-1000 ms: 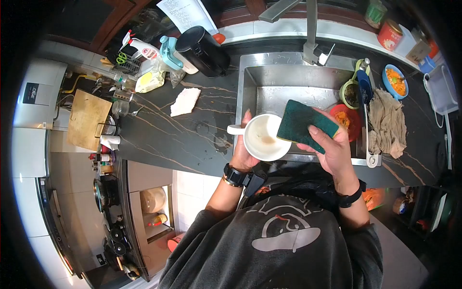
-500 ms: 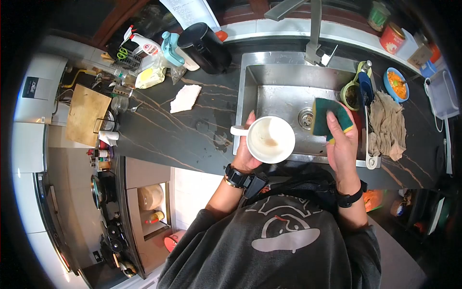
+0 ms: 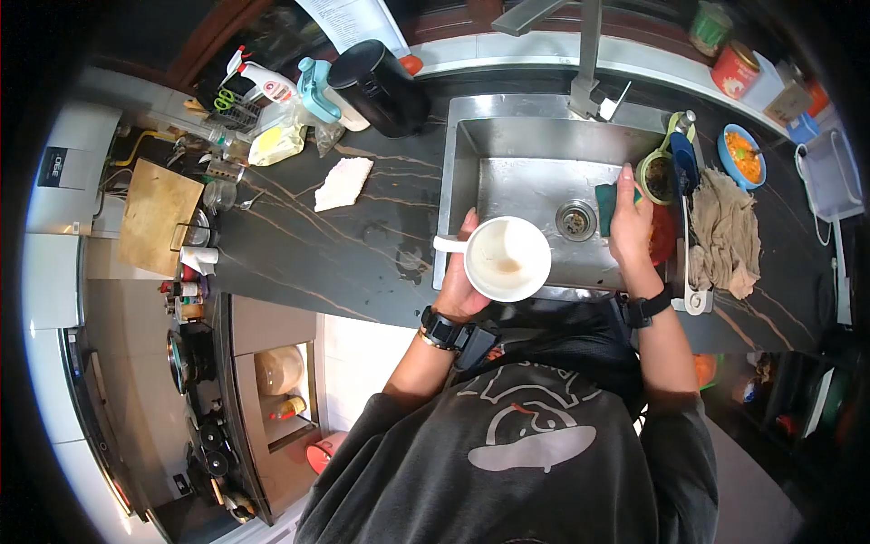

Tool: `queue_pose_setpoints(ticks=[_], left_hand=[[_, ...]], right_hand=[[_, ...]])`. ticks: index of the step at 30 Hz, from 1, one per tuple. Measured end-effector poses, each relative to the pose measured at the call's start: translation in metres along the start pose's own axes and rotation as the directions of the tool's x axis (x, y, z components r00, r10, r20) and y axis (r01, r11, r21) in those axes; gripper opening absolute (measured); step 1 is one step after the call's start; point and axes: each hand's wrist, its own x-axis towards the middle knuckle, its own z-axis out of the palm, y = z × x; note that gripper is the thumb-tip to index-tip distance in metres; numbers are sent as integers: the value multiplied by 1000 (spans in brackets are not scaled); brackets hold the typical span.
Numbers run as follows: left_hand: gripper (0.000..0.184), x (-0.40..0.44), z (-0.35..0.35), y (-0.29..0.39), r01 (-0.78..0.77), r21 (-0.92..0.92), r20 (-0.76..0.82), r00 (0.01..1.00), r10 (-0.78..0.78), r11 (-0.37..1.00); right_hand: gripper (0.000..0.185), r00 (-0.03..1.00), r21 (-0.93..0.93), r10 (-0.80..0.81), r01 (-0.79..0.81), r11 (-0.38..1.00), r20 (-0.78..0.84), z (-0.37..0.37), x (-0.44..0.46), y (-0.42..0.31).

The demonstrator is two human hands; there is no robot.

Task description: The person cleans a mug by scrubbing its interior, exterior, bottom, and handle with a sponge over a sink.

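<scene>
My left hand (image 3: 460, 292) grips a white mug (image 3: 486, 245) at the near left edge of the sink. Its handle points left, and its mouth faces up toward me, showing a small brownish stain inside. Over the right part of the sink, my right hand (image 3: 632, 228) is closed on a green and yellow sponge (image 3: 604, 210), mostly hidden behind the fingers. Just beyond that hand sits a light green strainer (image 3: 654, 176) with dark bits in it. A red dish (image 3: 666, 238) lies partly covered by the hand in the sink.
The steel sink (image 3: 462, 136) has a tall faucet (image 3: 587, 68) at its back. To the right are a crumpled beige cloth (image 3: 725, 231) and a blue bowl of orange food (image 3: 743, 158). A white cloth (image 3: 343, 184) and a black canister (image 3: 379, 88) stand left on the dark counter.
My right hand has turned edge-on, hiding most of the sponge. The mug stays in my left hand, nearly unmoved.
</scene>
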Motion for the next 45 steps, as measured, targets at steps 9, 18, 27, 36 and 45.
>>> queue_pose_setpoints(ticks=[9,18,27,36,45], left_hand=[[68,-4,5,1,-15,86,-46,999,19,996],[69,-2,7,-1,-28,121,-47,998,33,992],[71,-1,12,-3,-33,69,-34,999,35,997],[57,3,15,-13,-184,271,-110,969,220,945],[56,-1,15,0,-191,261,-31,978,206,946]], right_hand=[[49,999,-55,-5,7,998,38,0,11,5],[35,874,336,63,-250,908,481,-8,-22,-55],[30,420,103,-607,761,640,674,-11,-79,-107],[25,458,-313,-261,837,449,850,25,-100,-49],[18,604,395,270,-736,549,749,47,-114,-49]])
